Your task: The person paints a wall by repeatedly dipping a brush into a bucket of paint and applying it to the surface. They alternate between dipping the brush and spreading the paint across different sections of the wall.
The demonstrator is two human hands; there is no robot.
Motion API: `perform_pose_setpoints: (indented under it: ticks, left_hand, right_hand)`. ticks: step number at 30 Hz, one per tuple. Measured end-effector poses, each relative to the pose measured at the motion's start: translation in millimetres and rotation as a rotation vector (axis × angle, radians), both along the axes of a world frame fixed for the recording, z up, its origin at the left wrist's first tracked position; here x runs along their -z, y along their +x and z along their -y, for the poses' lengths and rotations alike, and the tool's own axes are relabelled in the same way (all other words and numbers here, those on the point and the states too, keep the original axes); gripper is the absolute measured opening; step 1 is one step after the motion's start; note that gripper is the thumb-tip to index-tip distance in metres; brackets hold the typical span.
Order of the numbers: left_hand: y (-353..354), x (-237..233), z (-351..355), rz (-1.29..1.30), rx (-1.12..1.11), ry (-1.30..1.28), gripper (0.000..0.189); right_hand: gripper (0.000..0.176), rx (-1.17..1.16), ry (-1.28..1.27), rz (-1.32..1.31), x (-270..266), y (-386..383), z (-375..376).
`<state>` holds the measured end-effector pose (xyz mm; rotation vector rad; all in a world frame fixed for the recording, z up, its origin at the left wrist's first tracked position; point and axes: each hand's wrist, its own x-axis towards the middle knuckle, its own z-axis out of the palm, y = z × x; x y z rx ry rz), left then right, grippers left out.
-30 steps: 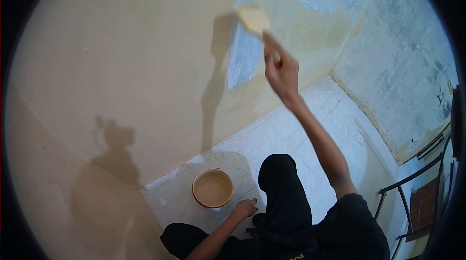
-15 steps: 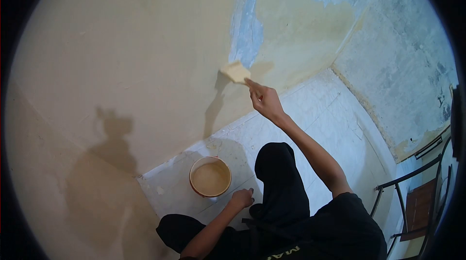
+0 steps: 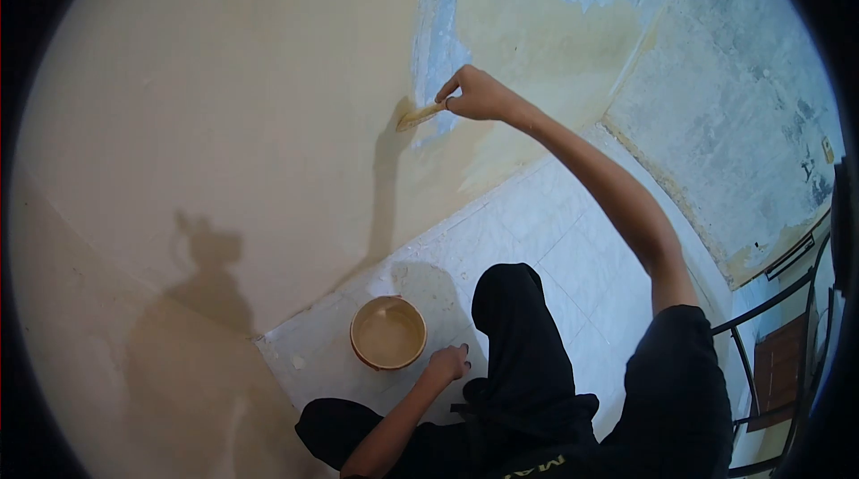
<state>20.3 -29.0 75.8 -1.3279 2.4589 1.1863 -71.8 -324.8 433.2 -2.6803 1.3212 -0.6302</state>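
Observation:
A flat paintbrush [image 3: 419,115] coated in cream paint is in the closed fingers of my right hand [image 3: 479,94]. Its bristle end meets the wall [image 3: 295,121], at the lower end of a bare bluish-white strip [image 3: 437,23]. The brush is seen nearly edge-on. Down by my knees, my left hand [image 3: 450,362] is curled into a loose fist, with no object showing in it. Just left of that hand, apart from it, a round bucket [image 3: 355,349] with cream paint inside stands on the tiled floor.
Pale marble-look tiles [image 3: 537,220] cover the floor, meeting the wall in a slanting line. An adjoining wall [image 3: 734,112] at the right is patchy grey. A black metal railing [image 3: 761,313] stands at the right edge. My bent knees [image 3: 519,318] flank the left forearm.
My right hand has risen, and the paintbrush has turned from its broad face to nearly edge-on, shifting slightly left and up. The bare strip's lower part looks more covered. My left hand stays put.

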Motion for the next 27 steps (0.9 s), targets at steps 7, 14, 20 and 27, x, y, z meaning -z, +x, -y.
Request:
perform_pose_setpoints:
  ticks: [7, 14, 20, 27]
  left_hand:
    - [-6.5, 0.6, 3.8, 0.004, 0.035, 0.002, 0.039]
    - [-7.2, 10.9, 0.3, 0.01, 0.044, 0.011, 0.04]
    - [-3.0, 11.4, 1.7, 0.019, 0.045, 0.008, 0.043]
    - [-5.7, 21.8, 1.9, 0.024, 0.082, 0.034, 0.045]
  right_hand:
    - [0.027, 0.112, 0.151, 0.079, -112.1, 19.0, -34.4]
    - [0.028, 0.147, -0.006, 0.068, -201.7, 24.0, -60.8]
    - [0.03, 0.066, -0.547, 0.093, -251.0, 15.9, -89.4]
    - [0.033, 0.008, -0.522, 0.25, -232.8, -12.6, -94.6]
